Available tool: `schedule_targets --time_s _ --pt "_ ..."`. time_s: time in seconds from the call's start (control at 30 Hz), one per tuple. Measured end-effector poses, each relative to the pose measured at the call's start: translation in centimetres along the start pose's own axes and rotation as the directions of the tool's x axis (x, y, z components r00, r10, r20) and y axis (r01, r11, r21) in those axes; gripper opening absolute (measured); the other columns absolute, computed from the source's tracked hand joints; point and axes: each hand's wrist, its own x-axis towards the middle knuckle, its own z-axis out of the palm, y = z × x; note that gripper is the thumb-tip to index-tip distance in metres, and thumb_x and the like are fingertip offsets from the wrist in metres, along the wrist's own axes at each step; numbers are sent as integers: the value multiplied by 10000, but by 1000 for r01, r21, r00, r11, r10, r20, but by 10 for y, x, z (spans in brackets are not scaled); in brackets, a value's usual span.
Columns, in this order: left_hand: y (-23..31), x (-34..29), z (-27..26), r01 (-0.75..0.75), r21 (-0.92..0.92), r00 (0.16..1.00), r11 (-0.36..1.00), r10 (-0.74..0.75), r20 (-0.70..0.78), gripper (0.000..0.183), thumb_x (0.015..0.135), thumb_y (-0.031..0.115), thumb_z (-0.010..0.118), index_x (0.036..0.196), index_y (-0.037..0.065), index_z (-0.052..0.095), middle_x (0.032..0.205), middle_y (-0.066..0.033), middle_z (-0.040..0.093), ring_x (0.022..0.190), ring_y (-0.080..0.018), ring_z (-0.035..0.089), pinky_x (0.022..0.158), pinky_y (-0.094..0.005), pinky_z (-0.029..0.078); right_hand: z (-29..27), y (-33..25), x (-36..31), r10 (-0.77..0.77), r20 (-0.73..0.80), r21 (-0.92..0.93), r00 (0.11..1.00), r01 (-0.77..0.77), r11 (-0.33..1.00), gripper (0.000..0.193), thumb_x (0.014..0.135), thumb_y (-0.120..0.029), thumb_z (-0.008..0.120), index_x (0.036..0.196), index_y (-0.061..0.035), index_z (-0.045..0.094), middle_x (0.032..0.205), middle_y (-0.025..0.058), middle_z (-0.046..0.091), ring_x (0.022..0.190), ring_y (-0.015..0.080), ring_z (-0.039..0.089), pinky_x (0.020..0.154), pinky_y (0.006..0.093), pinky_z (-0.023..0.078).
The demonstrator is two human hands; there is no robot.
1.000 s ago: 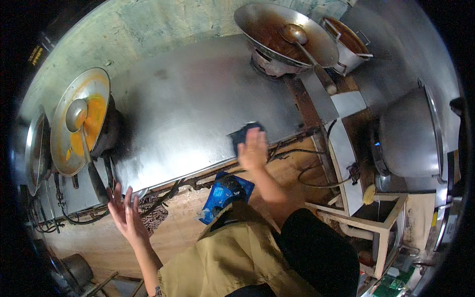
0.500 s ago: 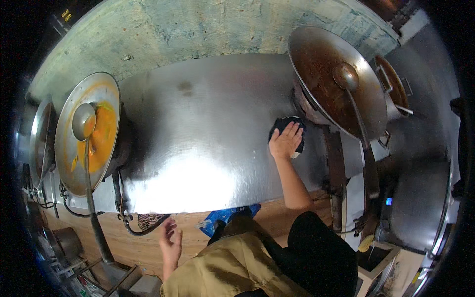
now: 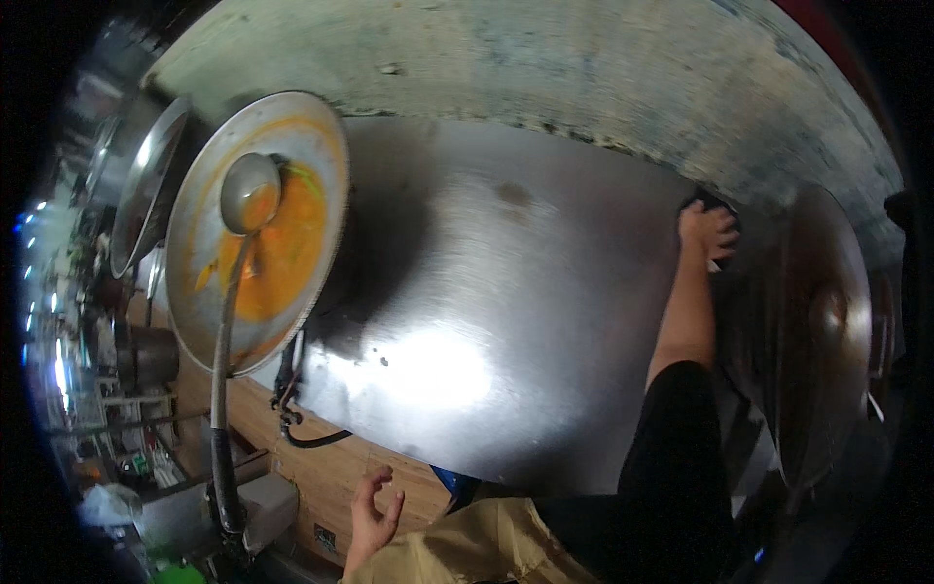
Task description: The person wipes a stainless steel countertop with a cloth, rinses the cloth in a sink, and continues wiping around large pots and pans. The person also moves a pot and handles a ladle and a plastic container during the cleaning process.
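My right hand [image 3: 708,232] is reached out to the far right of a bare steel counter [image 3: 555,311]. It presses a black cloth [image 3: 713,199] against the metal near the wall, its fingers bent over it. Most of the cloth is hidden beneath the palm. Low in the view, my left hand [image 3: 374,511] hangs in front of the counter's near edge. Its fingers are curved and apart, and nothing is in them.
On the left stands a wide wok [image 3: 191,311] of orange soup with a long-handled ladle [image 3: 227,321] in it. Another pan [image 3: 146,185] is behind it. A large wok [image 3: 827,389] of brown food borders the right side. A rough wall [image 3: 545,68] runs along the back.
My right hand has slid the black cloth away from me, toward the wall. The view has turned, so the woks appear farther right. My left hand stays low and empty.
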Motion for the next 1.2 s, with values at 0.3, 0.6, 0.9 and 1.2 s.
schedule_targets --time_s 0.3,0.6,0.9,1.2 --pt "-22 -20 -4 113 -25 990 993 -115 -84 377 816 59 682 1171 5 566 1095 -155 602 1009 -261 609 863 -368 474 23 -202 -168 -829 -15 150 559 821 551 643 936 -443 465 1452 -78 346 1516 140 306 1406 389 232 1108 596 172" --pt "-18 -40 -11 53 59 988 997 -44 -149 388 813 46 682 1180 10 561 1106 -169 599 1023 -285 598 895 -363 467 12 -175 -384 -978 -190 231 87 972 42 584 948 -398 410 1438 -81 379 1538 110 288 1422 345 218 1140 533 180" --pt "9 -33 -15 -78 100 988 992 91 -127 427 814 58 692 1212 15 545 1117 -172 589 1036 -303 587 898 -366 466 -39 40 -566 -875 -174 621 -451 639 -453 557 907 -298 538 1412 -93 423 1512 81 345 1420 299 245 1135 480 221" --pt "18 -45 -10 -76 98 983 992 91 -159 413 819 57 689 1204 18 544 1124 -169 586 1027 -306 581 890 -370 469 27 -107 -395 -932 -349 520 97 848 -107 207 742 -197 693 917 -86 680 1046 124 628 992 321 576 858 475 451"
